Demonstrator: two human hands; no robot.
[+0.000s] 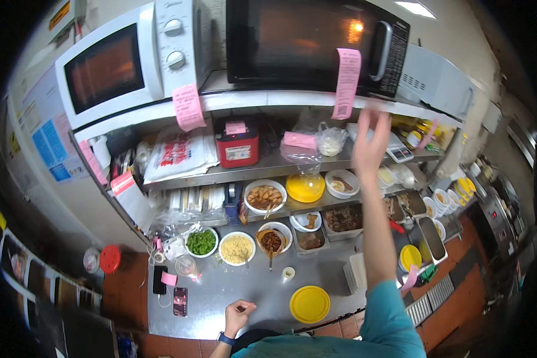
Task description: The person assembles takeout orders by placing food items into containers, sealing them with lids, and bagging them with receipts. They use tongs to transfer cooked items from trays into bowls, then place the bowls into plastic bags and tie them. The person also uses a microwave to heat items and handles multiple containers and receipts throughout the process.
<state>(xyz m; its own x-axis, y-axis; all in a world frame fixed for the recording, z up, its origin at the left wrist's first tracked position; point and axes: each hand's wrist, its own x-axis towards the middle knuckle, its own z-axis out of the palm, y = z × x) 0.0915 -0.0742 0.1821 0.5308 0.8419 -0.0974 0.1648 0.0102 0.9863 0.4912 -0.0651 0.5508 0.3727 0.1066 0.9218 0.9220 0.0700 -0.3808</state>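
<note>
My right hand [373, 143] is raised at the end of my outstretched arm, in front of the edge of the upper shelf. Its fingers are stretched out, their tips blurred, and I see nothing held. Just left of them a pink paper slip [346, 83] hangs in front of the black microwave [304, 45]. Behind the hand, a kitchen scale [400, 154] sits on the middle shelf. My left hand [240, 314], a dark watch on its wrist, hovers low over the steel counter [221, 292] with curled fingers and nothing visible in them. A yellow lid [309, 304] lies to its right.
Bowls of chopped greens [201, 243], yellow crumbly food [237, 248] and dark sauce [271, 241] line the counter. Two phones lie at left, one face up [180, 302]. Metal trays of meat [343, 219] stand behind. A white microwave [110, 65] occupies the upper left.
</note>
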